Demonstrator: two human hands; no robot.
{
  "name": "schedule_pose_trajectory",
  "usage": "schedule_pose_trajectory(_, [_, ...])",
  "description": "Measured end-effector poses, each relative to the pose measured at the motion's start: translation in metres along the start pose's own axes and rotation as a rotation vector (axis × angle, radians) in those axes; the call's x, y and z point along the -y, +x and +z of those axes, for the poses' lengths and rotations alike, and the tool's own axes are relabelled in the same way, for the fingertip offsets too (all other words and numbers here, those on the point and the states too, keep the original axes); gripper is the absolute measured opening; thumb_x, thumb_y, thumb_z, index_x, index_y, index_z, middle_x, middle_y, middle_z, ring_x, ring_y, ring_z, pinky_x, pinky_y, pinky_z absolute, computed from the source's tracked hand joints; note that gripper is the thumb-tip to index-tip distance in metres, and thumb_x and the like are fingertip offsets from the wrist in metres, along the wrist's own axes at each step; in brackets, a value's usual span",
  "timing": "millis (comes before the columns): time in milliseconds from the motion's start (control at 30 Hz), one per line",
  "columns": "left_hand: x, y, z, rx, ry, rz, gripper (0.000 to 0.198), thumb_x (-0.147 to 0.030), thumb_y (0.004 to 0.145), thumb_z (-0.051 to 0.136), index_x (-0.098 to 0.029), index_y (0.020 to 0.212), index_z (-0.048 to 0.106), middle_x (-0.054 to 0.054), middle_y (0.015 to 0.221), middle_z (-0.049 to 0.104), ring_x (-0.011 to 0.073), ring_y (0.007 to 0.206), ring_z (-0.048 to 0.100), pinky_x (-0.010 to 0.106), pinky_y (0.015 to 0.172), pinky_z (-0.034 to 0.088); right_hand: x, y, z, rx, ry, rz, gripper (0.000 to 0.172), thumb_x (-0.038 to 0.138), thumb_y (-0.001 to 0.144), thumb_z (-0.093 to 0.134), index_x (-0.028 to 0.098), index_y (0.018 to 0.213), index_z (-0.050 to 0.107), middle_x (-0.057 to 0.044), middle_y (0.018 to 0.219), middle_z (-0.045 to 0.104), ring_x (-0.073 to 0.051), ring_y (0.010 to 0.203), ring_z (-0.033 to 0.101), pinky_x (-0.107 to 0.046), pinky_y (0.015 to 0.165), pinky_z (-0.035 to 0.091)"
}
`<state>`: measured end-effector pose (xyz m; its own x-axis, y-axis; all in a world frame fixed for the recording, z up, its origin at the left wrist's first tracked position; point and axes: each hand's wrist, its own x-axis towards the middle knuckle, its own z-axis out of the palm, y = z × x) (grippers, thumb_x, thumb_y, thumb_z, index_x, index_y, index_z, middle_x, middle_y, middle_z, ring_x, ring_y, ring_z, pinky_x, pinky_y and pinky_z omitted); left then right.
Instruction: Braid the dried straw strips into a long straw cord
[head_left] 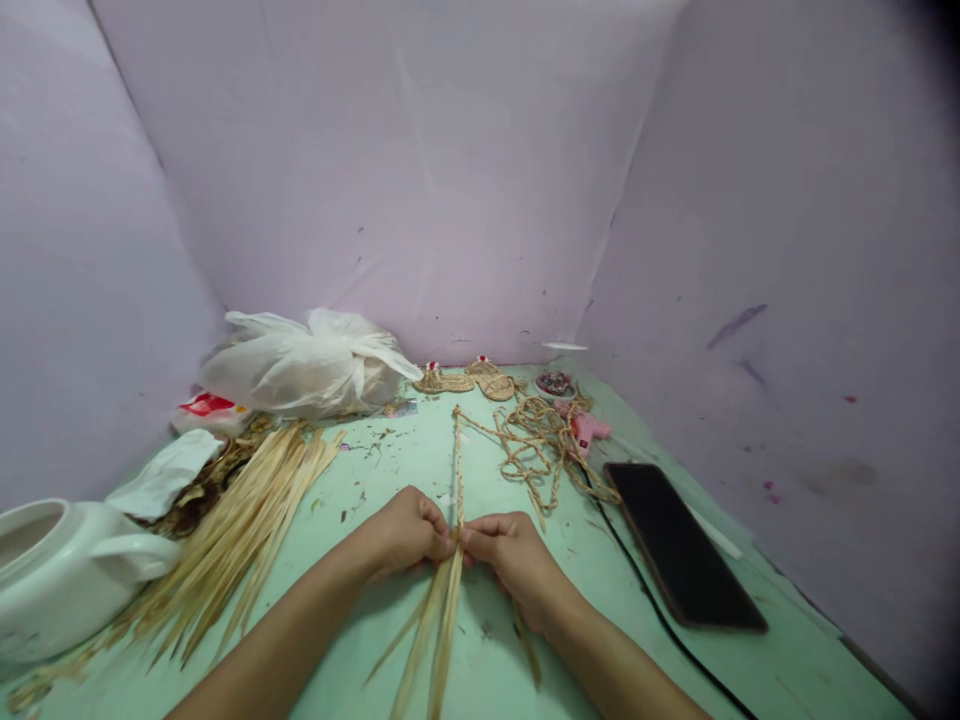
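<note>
A thin straw braid (459,462) runs straight away from me down the middle of the table. My left hand (411,530) pinches its near end from the left. From the right, my right hand (511,556) grips the same spot, fingertips almost touching the other hand's. Loose flat straw strands (448,625) fan out toward me below the fingers. Beyond the hands, the braid bends at its far end and leads right into a tangled heap of braided cord (536,440).
Left lie a bundle of dry straw strips (255,500), a white ceramic pot (60,570) and a white plastic bag (315,365). Small woven pieces (450,382) sit at the back. Rightward are a pink glue gun (589,428), a black cable (637,575) and a phone (682,545).
</note>
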<state>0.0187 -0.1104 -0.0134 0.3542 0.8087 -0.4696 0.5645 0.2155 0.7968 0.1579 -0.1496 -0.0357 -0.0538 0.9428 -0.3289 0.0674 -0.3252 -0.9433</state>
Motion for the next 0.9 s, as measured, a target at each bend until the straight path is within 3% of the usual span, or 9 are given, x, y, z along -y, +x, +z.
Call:
schedule_pose_trajectory(100, [-0.002, 0.0, -0.001, -0.018, -0.022, -0.023, 0.01, -0.02, 0.048, 0.055, -0.011, 0.05, 0.058, -0.006, 0.032, 0.033, 0.0047, 0.034, 0.025, 0.021, 0.038, 0.017, 0.001, -0.001, 0.0, 0.006, 0.015, -0.001, 0.019, 0.025, 0.062, 0.055, 0.012, 0.048, 0.057, 0.004, 0.039, 0.04, -0.004, 0.038, 0.021, -0.022, 0.042, 0.015])
schedule_pose_trajectory(267, [-0.002, -0.001, -0.004, 0.047, 0.012, -0.004, 0.009, -0.021, 0.051, 0.054, -0.013, 0.049, 0.055, -0.007, 0.031, 0.029, 0.0043, 0.034, 0.021, 0.022, 0.038, 0.013, 0.002, -0.001, 0.0, 0.013, 0.018, -0.001, 0.019, 0.026, 0.061, 0.056, 0.012, 0.048, 0.058, 0.005, 0.038, 0.038, -0.004, 0.039, 0.021, -0.022, 0.043, 0.015])
schedule_pose_trajectory(433, [0.0, -0.002, -0.007, 0.172, -0.035, 0.027, 0.018, -0.023, 0.053, 0.051, -0.017, 0.042, 0.039, -0.007, 0.034, 0.025, 0.004, 0.032, 0.023, 0.022, 0.037, 0.011, 0.001, -0.001, 0.001, 0.016, 0.045, -0.008, 0.02, 0.028, 0.059, 0.058, 0.012, 0.046, 0.057, 0.003, 0.041, 0.044, -0.005, 0.041, 0.025, -0.022, 0.043, 0.017])
schedule_pose_trajectory(533, [0.001, -0.001, -0.01, 0.267, -0.052, 0.004, 0.017, -0.027, 0.056, 0.05, -0.016, 0.045, 0.041, -0.006, 0.039, 0.032, 0.0045, 0.032, 0.026, 0.022, 0.036, 0.011, 0.003, -0.003, 0.001, 0.017, 0.064, -0.022, 0.02, 0.028, 0.06, 0.058, 0.013, 0.046, 0.056, 0.003, 0.041, 0.044, -0.005, 0.041, 0.025, -0.022, 0.043, 0.018])
schedule_pose_trajectory(600, [0.0, -0.002, -0.014, 0.262, -0.025, 0.009, 0.017, -0.029, 0.057, 0.05, -0.016, 0.047, 0.045, -0.005, 0.041, 0.036, 0.0044, 0.033, 0.026, 0.022, 0.036, 0.012, 0.005, -0.004, 0.001, 0.015, 0.064, -0.011, 0.019, 0.027, 0.06, 0.058, 0.014, 0.047, 0.057, 0.004, 0.04, 0.042, -0.005, 0.041, 0.025, -0.022, 0.043, 0.018])
schedule_pose_trajectory(733, [-0.008, -0.012, -0.032, 0.124, 0.054, 0.074, 0.021, -0.026, 0.058, 0.051, -0.016, 0.043, 0.039, -0.006, 0.037, 0.029, 0.0041, 0.036, 0.021, 0.022, 0.039, 0.013, 0.004, -0.002, 0.0, -0.005, 0.033, 0.004, 0.017, 0.027, 0.06, 0.058, 0.012, 0.053, 0.061, 0.002, 0.045, 0.048, -0.005, 0.04, 0.025, -0.022, 0.042, 0.018])
schedule_pose_trajectory(900, [-0.014, -0.019, -0.044, 0.256, 0.15, 0.154, 0.022, -0.026, 0.061, 0.051, -0.016, 0.045, 0.041, -0.006, 0.039, 0.028, 0.0047, 0.04, 0.02, 0.022, 0.042, 0.013, 0.003, -0.001, -0.001, 0.001, 0.012, 0.005, 0.018, 0.028, 0.06, 0.058, 0.011, 0.055, 0.062, 0.002, 0.048, 0.051, -0.004, 0.04, 0.025, -0.022, 0.042, 0.017])
